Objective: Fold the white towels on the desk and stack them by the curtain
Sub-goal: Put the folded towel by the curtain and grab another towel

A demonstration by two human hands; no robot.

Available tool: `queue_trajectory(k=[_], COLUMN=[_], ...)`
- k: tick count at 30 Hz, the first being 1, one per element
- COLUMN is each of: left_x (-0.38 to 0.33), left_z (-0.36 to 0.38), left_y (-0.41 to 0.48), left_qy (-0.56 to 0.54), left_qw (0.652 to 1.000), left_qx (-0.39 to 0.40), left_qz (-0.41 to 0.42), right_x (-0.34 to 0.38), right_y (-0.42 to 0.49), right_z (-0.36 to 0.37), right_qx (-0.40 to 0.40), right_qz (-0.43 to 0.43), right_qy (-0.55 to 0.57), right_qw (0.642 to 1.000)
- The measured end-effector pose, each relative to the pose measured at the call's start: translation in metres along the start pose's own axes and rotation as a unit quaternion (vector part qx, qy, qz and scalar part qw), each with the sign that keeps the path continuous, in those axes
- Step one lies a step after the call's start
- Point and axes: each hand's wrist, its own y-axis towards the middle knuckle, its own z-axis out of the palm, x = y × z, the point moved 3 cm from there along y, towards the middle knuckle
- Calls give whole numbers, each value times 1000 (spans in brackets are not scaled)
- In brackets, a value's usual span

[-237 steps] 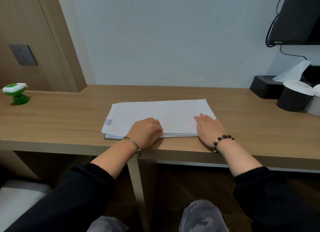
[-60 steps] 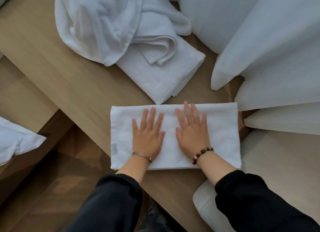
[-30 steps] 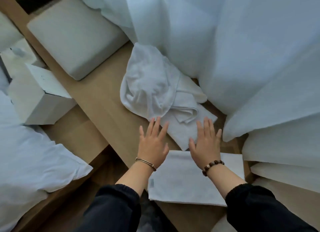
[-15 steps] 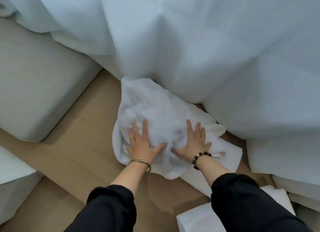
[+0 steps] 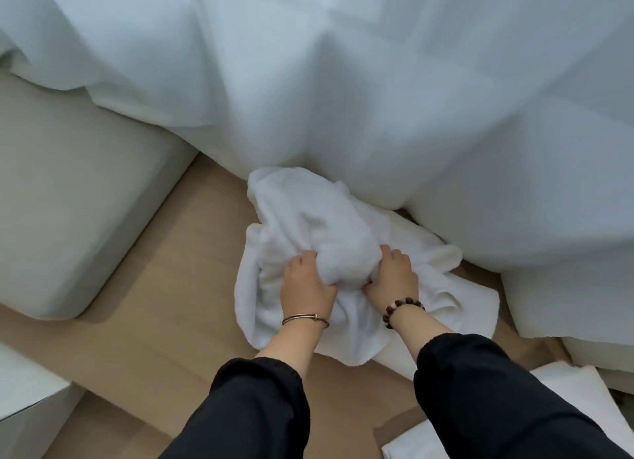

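The crumpled white towel (image 5: 308, 225) lies on the wooden desk (image 5: 164, 307), against the sheer curtain (image 5: 343, 81). The left hand (image 5: 307, 288) and right hand (image 5: 394, 280) each grip a bunched fold, fingers curled into it. A folded towel (image 5: 569, 390) lies near right.

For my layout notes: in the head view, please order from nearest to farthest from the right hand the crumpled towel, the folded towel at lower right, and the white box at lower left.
1. crumpled towel, centre, gripped by the right hand.
2. folded towel, lower right corner.
3. white box, far lower left.
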Motion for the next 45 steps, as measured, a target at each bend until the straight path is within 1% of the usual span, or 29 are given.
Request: queue_trajectory(k=[2, 4, 7, 10, 13, 15, 19, 25, 27, 30, 34, 36, 39, 41, 45], left_x=[-13, -34, -82, -143, -202, -236, -295, -361, -380, -410, -460, -489, -528, -551, -595], left_z=[-15, -41, -92, -144, -190, -216, -249, -264, -265, -267, -270, -271, -263, -252, -217], left_y=[-6, -16, -38, -70, -108, -130, -165, -205, -215, -234, -267, -288, -332, -368, -451], left_qy=[-19, -48, -59, -64, -72, -69, -53, -52, -46, -44, -47, -57, -69, -78, -83], left_qw=[1000, 998, 995, 991, 987, 982, 978, 971, 966, 958, 940, 924, 896, 876, 823], left_qx=[-11, -32, -42, -32, -32, -37, -46, -16, 3, 41, 104, 135, 190, 237, 346], left_qz=[8, 25, 73, 111, 143, 171, 198, 235, 254, 280, 321, 353, 394, 413, 442], right_x=[4, 6, 15, 26, 28, 27, 19, -2, -10, -24, -54, -72, -106, -132, -190], right_y=[-8, -26, -64, -109, -155, -185, -238, -296, -311, -335, -374, -399, -446, -482, -563], right_z=[-17, -45, -103, -169, -235, -280, -360, -434, -450, -471, -498, -512, -534, -545, -553], right_qx=[-10, -48, -102, -139, -146, -153, -142, -170, -195, -243, -301, -319, -354, -375, -411], right_qz=[-11, -22, -37, -9, 33, 31, -19, -31, -22, 15, 77, 102, 161, 207, 275], right_qy=[80, 160, 230, 286, 339, 359, 378, 370, 366, 355, 383, 413, 413, 430, 494], right_qw=[997, 986, 967, 948, 929, 920, 915, 913, 910, 903, 870, 847, 824, 795, 715])
